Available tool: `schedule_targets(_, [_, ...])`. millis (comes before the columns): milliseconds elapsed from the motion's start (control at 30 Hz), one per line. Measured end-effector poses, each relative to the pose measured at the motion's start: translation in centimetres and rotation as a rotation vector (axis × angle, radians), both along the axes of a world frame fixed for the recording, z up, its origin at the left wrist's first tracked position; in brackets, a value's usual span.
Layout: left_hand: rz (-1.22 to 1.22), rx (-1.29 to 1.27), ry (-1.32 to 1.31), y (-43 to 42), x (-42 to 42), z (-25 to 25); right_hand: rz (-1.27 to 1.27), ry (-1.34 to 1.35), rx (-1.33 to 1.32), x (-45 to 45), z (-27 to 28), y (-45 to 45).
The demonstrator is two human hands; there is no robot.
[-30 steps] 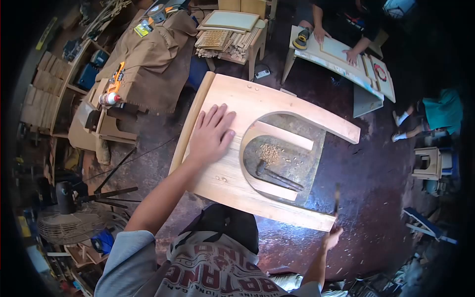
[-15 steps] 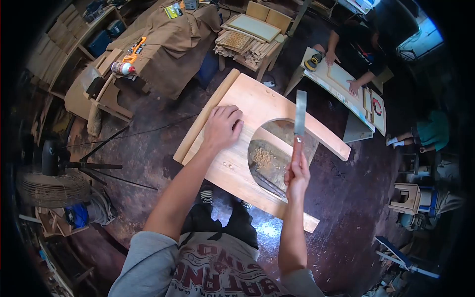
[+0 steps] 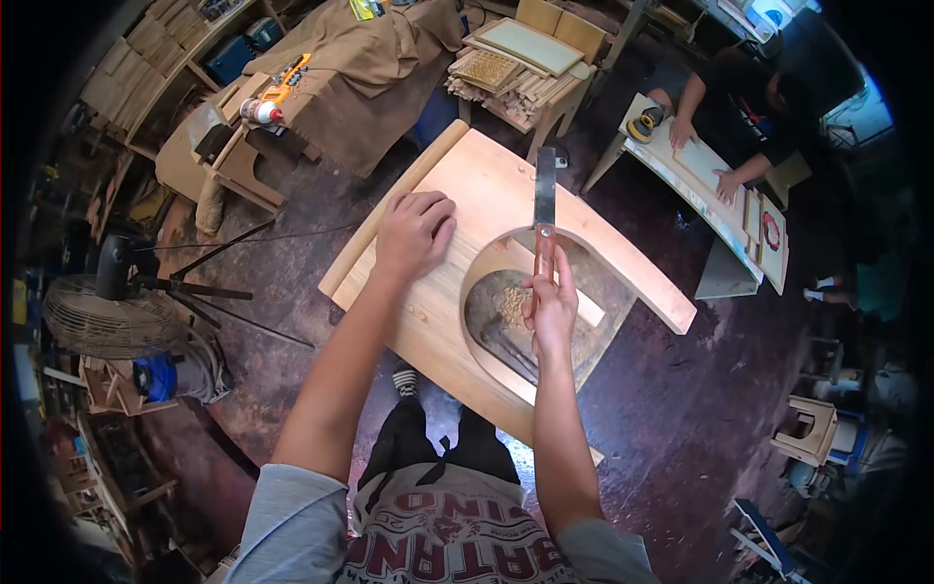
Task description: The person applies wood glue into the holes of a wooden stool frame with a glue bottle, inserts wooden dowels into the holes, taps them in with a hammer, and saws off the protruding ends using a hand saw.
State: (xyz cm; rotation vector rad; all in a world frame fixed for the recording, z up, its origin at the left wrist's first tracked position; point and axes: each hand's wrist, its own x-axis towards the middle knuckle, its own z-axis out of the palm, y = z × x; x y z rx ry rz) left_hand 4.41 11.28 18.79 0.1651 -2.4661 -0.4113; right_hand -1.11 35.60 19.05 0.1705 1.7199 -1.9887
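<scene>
A round, grey wire-caged fan (image 3: 112, 321) stood at the left. A red-capped white plastic bottle (image 3: 257, 111) lay beside an orange tool (image 3: 280, 93); wrinkled brown cloth (image 3: 389, 78) hung nearby. A yellow-and-black sander (image 3: 643, 125) rested on a long pale table (image 3: 684, 181).

In view I count: my hands, two, left (image 3: 415, 234) and right (image 3: 552, 304); flat-bladed tool (image 3: 545, 200), one; wooden panel with rounded cutout (image 3: 435, 297), one; fan (image 3: 112, 316), one; yellow sander (image 3: 644, 125), one; red-capped bottle (image 3: 259, 111), one; striped sock (image 3: 406, 381), one; co-worker's hands (image 3: 683, 133), two.
</scene>
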Motion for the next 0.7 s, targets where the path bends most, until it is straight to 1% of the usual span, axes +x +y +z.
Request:
schedule_targets(133, [-0.008,0.011,-0.001,0.2,-0.1,-0.1,0.012,-0.005,-0.044,-0.3,-0.3,0.0])
schedule_targets(267, [-0.015,-0.011,-0.051,0.4,0.0,-0.3,-0.022,0.029,-0.017,0.3,-0.7,-0.4])
schedule_targets(333, [0.080,-0.001,-0.069,1.1,0.2,-0.8,0.009,0.065,0.027,0.5,-0.1,-0.4])
schedule_targets(367, [0.079,-0.002,-0.069,1.4,0.1,-1.0,0.009,0.064,0.026,0.5,-0.2,-0.4])
schedule_targets(433, [0.125,0.021,-0.061,1.6,0.2,-1.2,-0.027,0.035,-0.038,0.7,-0.4,-0.2])
schedule_targets(633, [0.111,0.015,-0.064,1.3,0.2,-1.1,-0.013,0.045,-0.014,3.7,-1.3,2.4])
schedule_targets(700, [0.102,0.014,-0.048,1.2,0.2,-1.1,-0.020,0.041,-0.022,3.2,-1.4,2.4])
